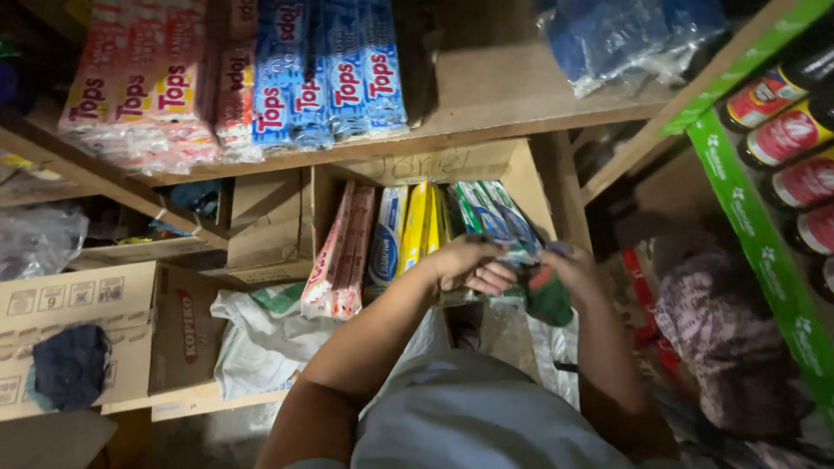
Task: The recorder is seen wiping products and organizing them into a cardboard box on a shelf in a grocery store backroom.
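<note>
Wooden shelving (pixel 521 108) fills the view, raw board, upper shelf stacked w/ pink-and-white plastic snack packs (pixel 143 95) and blue plastic snack packs (pixel 330 74). Clear bag of blue items (pixel 625 35) top right. Green shelf strip (pixel 764 252) at right w/ row of dark bottles w/ red labels (pixel 786 135) lying on it.

Below the shelf: open brown cardboard box (pixel 521 178) standing on its side, opening toward camera, holding upright flat packs: pink (pixel 340 256), white-blue (pixel 387 239), yellow (pixel 419 221), green-white (pixel 486 213). Flattened brown cartons (pixel 95 313) at left, dark cloth (pixel 69 365) on them, white plastic bag (pixel 261 343) under the box.

Both hands meet right at the box mouth. Left hand (pixel 465 265), fingers curled, grip pinching a thin green-and-red plastic pack (pixel 543 291) at its upper edge. Right hand (pixel 573 269) is on the same pack from the other side; motion blur + dim light, so can't tell if its grip is pressed closed or just resting on it. Pack sits between the hands, just in front of the green-white packs, touching or nearly so — can't separate them.

Handling est.: pack looks light, thin film, floppy, crinkly and a bit slick. Contents prob. brittle or crushable, so no squeeze on the middle. Best hold: sealed edge or corner, pinch w/ thumb + 2 fingers, other hand supporting underneath. Neighbours are packed tight, friction on film likely drags adjacent packs along.
</note>
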